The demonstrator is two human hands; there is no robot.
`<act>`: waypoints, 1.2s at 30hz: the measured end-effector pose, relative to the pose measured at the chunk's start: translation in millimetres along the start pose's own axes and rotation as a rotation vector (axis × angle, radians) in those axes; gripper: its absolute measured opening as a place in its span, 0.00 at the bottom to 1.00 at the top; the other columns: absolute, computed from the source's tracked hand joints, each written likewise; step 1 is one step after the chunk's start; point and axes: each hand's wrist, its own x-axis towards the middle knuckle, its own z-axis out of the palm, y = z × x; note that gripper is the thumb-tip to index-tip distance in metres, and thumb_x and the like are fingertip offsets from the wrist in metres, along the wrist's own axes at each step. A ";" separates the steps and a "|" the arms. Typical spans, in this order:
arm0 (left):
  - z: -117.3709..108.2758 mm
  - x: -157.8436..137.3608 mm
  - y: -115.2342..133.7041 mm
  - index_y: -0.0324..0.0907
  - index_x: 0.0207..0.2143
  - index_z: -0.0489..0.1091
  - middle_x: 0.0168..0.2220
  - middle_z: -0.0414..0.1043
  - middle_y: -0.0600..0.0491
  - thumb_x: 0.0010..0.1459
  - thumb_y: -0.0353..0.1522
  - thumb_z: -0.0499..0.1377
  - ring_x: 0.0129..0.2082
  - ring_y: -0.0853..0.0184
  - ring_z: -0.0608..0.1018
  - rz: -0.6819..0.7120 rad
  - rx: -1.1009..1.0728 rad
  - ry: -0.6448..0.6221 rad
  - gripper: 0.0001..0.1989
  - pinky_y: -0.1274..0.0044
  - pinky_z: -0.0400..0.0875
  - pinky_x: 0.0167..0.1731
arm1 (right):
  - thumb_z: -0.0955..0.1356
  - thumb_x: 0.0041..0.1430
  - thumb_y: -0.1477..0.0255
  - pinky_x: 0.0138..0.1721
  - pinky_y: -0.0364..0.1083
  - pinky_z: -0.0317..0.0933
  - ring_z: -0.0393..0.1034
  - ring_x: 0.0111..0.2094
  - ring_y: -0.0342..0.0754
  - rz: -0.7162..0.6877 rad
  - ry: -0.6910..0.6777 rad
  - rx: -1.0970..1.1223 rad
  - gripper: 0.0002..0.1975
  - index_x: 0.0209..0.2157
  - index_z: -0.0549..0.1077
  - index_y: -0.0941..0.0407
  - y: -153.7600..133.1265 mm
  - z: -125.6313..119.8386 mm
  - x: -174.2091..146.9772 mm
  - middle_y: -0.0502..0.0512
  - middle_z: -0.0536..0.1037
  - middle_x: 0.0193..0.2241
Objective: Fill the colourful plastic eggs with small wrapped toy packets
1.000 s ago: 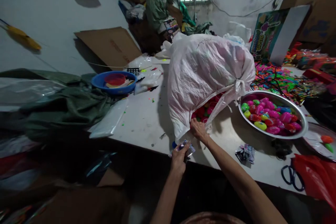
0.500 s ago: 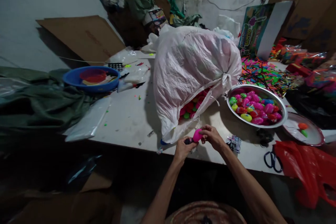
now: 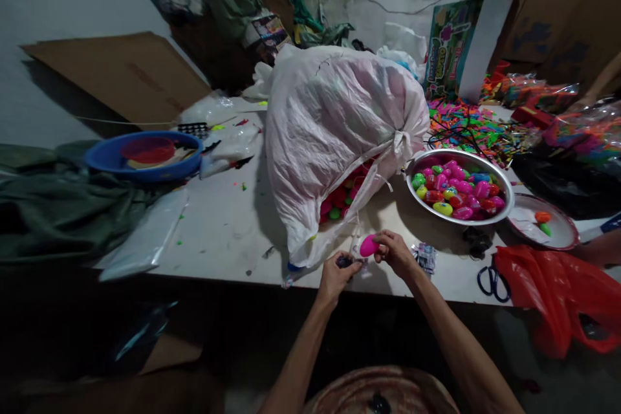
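Observation:
In my right hand [image 3: 395, 253] a pink plastic egg [image 3: 369, 246] is pinched between thumb and fingers. My left hand [image 3: 338, 277] is closed around a small dark item [image 3: 345, 261], too small to name, just left of the egg. A bit of clear plastic shows between the hands. Right behind them stands a big white sack [image 3: 339, 123], tied at its right, with pink, red and green pieces showing through a gap. To the right, a steel bowl [image 3: 507, 207] holds many colourful eggs. Small printed packets [image 3: 425, 257] lie beside my right wrist.
Scissors [image 3: 493, 283] and a red plastic bag [image 3: 548, 291] lie at the table's right front edge. A plate [image 3: 572, 240] holds an orange and a green piece. At left stands a blue basin [image 3: 104, 158]. Another person's arm [image 3: 599, 249] shows at far right.
The view has shifted, so the table things sit further left. The egg has moved apart from my left hand, held by my right. Another person's arm has come in at the right edge.

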 end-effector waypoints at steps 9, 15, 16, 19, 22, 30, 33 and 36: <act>3.3 0.0 -7.7 0.36 0.23 0.71 0.15 0.63 0.59 0.38 0.39 0.68 0.15 0.77 0.63 -0.084 -0.213 0.052 0.16 0.83 0.56 0.16 | 0.71 0.45 0.70 0.17 0.38 0.59 0.67 0.16 0.40 -0.080 0.065 0.131 0.11 0.29 0.67 0.57 1.7 -8.3 -8.8 0.46 0.72 0.20; 8.6 -0.2 -3.7 0.37 0.20 0.68 0.16 0.64 0.58 0.39 0.45 0.66 0.15 0.76 0.64 -0.150 -0.271 0.194 0.19 0.84 0.56 0.14 | 0.69 0.50 0.65 0.20 0.40 0.59 0.66 0.17 0.40 -0.225 0.202 -0.035 0.14 0.38 0.68 0.56 3.2 -3.4 -24.7 0.49 0.73 0.24; 10.0 -0.8 -3.2 0.37 0.20 0.68 0.16 0.64 0.57 0.39 0.45 0.65 0.15 0.76 0.65 -0.149 -0.270 0.192 0.19 0.84 0.57 0.14 | 0.69 0.51 0.65 0.20 0.40 0.59 0.67 0.18 0.40 -0.258 0.225 -0.100 0.14 0.37 0.69 0.56 3.3 -1.9 -26.8 0.49 0.74 0.24; 14.3 -2.6 -1.5 0.37 0.20 0.68 0.16 0.64 0.57 0.40 0.47 0.65 0.15 0.75 0.66 -0.140 -0.274 0.169 0.20 0.84 0.57 0.14 | 0.70 0.50 0.64 0.22 0.41 0.59 0.67 0.21 0.42 -0.337 0.266 -0.307 0.13 0.35 0.71 0.57 3.7 1.3 -30.1 0.51 0.74 0.26; 17.7 -4.3 0.5 0.37 0.19 0.68 0.15 0.63 0.57 0.40 0.47 0.64 0.15 0.76 0.65 -0.100 -0.241 0.135 0.21 0.84 0.57 0.14 | 0.71 0.48 0.64 0.24 0.42 0.59 0.66 0.22 0.44 -0.354 0.266 -0.452 0.13 0.33 0.71 0.56 4.2 1.7 -31.3 0.50 0.74 0.25; 26.2 -5.0 6.3 0.38 0.33 0.71 0.14 0.65 0.59 0.38 0.44 0.67 0.12 0.75 0.66 -0.211 -0.409 0.014 0.22 0.83 0.57 0.13 | 0.72 0.47 0.66 0.31 0.42 0.62 0.70 0.31 0.44 -0.269 0.114 -0.416 0.14 0.36 0.69 0.55 11.9 -2.1 -41.4 0.50 0.74 0.33; 32.6 -3.5 7.8 0.38 0.35 0.71 0.14 0.64 0.61 0.36 0.40 0.69 0.12 0.75 0.66 -0.250 -0.529 0.010 0.23 0.83 0.58 0.13 | 0.74 0.43 0.67 0.33 0.43 0.63 0.71 0.31 0.45 -0.239 0.136 -0.336 0.16 0.34 0.70 0.56 18.2 -4.9 -41.5 0.50 0.75 0.32; 39.2 -4.1 8.8 0.39 0.35 0.70 0.15 0.64 0.61 0.35 0.40 0.69 0.13 0.75 0.66 -0.273 -0.552 0.004 0.23 0.83 0.59 0.13 | 0.74 0.42 0.66 0.31 0.44 0.64 0.70 0.28 0.44 -0.201 0.168 -0.288 0.17 0.35 0.71 0.57 21.5 -8.2 -38.8 0.52 0.75 0.32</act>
